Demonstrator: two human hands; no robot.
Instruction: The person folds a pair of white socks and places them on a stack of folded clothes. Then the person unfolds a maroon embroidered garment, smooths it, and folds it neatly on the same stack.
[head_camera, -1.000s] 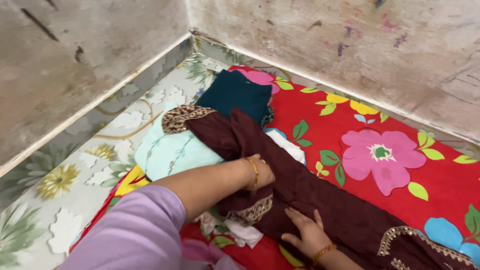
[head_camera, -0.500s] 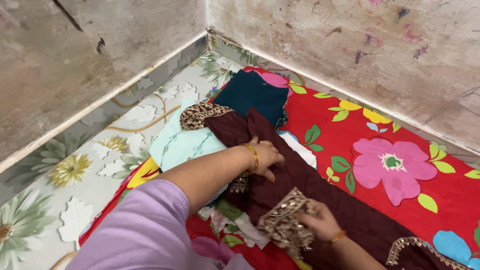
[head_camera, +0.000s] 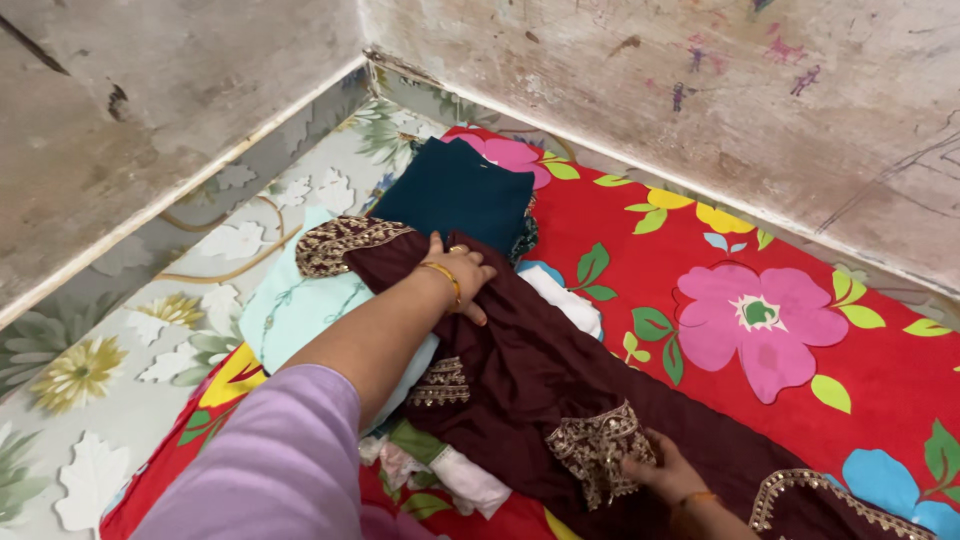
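Risk first. Your left hand presses on the maroon garment where it crosses the pile, and that pile under your forearm is loose: the pale mint garment is stacked over white and patterned pieces that stick out near your elbow. If you lean harder or drag the maroon cloth toward you, the lower layers are likely to slide and the stack could skew. The gold-embroidered cuff under your right hand is stiff with trim; pulled against the pressing hand, it could bunch the sleeve or snag the threadwork. The folded teal garment, just beyond your left fingertips, touches the maroon cloth's far edge, so a forward push may shove it out of square.

Hand state. Your left hand lies palm down, fingers spread and flat on the maroon cloth, holding nothing, only pinning it. A gold bangle sits at that wrist. Your right hand, low and near your body, has its fingers curled at the edge of the embroidered cuff; the pictures do not show whether it pinches the trim or merely rests on it.

Location. The maroon garment runs from under your left hand diagonally to beyond your right hand, lying partly on the pile and partly on the red flowered sheet.
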